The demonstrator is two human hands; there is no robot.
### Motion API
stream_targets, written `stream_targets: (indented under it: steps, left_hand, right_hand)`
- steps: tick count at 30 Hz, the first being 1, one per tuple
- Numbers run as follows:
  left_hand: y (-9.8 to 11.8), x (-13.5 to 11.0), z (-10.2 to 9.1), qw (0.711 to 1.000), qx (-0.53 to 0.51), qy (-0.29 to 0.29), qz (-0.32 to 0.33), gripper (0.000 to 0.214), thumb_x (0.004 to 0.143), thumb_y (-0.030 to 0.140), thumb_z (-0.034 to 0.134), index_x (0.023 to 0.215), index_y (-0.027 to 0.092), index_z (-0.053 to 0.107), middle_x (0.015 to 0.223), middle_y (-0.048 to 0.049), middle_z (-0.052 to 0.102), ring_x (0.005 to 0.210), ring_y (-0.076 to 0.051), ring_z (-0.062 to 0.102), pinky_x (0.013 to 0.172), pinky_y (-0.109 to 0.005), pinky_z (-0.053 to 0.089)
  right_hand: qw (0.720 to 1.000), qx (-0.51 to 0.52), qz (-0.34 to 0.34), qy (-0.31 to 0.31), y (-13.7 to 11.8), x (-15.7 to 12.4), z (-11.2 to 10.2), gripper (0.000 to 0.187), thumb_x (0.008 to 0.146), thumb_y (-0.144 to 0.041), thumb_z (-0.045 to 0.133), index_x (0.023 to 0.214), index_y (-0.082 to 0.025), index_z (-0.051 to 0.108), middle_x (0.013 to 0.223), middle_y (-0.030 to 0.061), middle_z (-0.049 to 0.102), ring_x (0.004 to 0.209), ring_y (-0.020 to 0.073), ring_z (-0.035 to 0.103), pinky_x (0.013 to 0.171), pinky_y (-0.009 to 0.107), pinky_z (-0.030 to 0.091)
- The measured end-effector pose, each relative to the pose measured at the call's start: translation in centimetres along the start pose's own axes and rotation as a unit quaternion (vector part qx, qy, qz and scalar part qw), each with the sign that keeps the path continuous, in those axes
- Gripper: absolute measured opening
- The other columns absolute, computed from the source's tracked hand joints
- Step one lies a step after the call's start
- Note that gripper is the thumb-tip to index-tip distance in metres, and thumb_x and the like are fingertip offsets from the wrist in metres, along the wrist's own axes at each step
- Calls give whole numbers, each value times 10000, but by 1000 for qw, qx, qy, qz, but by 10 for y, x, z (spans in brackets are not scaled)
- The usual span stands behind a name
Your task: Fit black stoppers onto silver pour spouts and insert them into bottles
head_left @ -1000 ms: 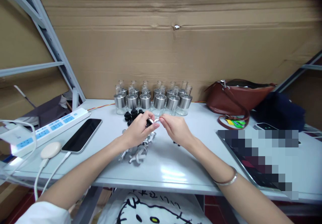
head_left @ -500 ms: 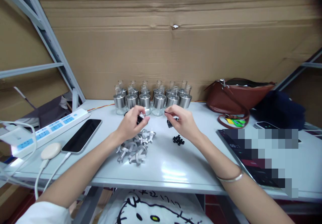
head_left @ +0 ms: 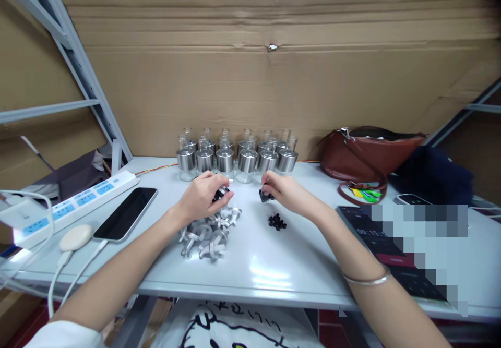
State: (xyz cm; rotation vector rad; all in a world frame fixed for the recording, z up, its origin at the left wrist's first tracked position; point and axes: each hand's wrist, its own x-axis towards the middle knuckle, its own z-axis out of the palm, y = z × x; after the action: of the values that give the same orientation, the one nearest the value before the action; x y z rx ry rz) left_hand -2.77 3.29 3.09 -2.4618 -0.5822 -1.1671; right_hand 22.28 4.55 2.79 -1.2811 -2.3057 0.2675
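My left hand (head_left: 203,194) is closed around a silver-and-black piece (head_left: 221,191), mostly hidden by the fingers. Just below that hand lies a heap of silver-grey, spout-like pieces (head_left: 213,243) with round discs and stems. The fingers of my right hand (head_left: 284,191) are pinched together at a small cluster of black parts (head_left: 266,196); whatever is between the fingertips is hidden. A second pile of small black caps (head_left: 277,222) sits nearer to me. Behind both hands stand several glass bottles (head_left: 248,160) with metal sleeves, in rows, their necks uncovered.
On the left are a white power strip (head_left: 82,199), a phone (head_left: 126,214) and a round white charger (head_left: 76,237) with cables. To the right lie a brown bag (head_left: 364,155), a dark blue cloth item (head_left: 438,176) and a tablet (head_left: 391,249). Cardboard (head_left: 250,87) walls the back.
My right hand has lowered toward the cluster of black parts, its fingertips now down at it. My left hand stays near the same place, still holding its piece. The camera has tilted slightly.
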Motion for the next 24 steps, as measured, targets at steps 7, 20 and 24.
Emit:
stream_targets:
  steps: [7,20,24]
  left_hand:
    - [-1,0,0,1000,1,7,10,80,874,237,493,905,191,436,692,-4,591,585,-129,516,613,-254,457]
    - [1,2,-1,1000,11,7,15,62,873,225,489,873,187,440,651,11,572,551,-115,484,601,-246,458]
    - [1,2,-1,1000,8,9,18,74,882,244,487,887,188,438,652,14,574,538,-113,484,595,-248,462]
  right_hand:
    - [997,-17,-10,-76,15,-1,-10,82,726,-97,564,701,-166,601,699,27,612,625,142,556,583,249,435]
    - [937,-46,163,-305,21,-4,-11,195,552,-86,650,737,-148,661,694,5,645,663,157,583,558,221,408]
    - [934,9,149,-325,26,-4,-9,322,529,-52,652,836,-149,637,746,-4,642,685,147,584,579,209,419]
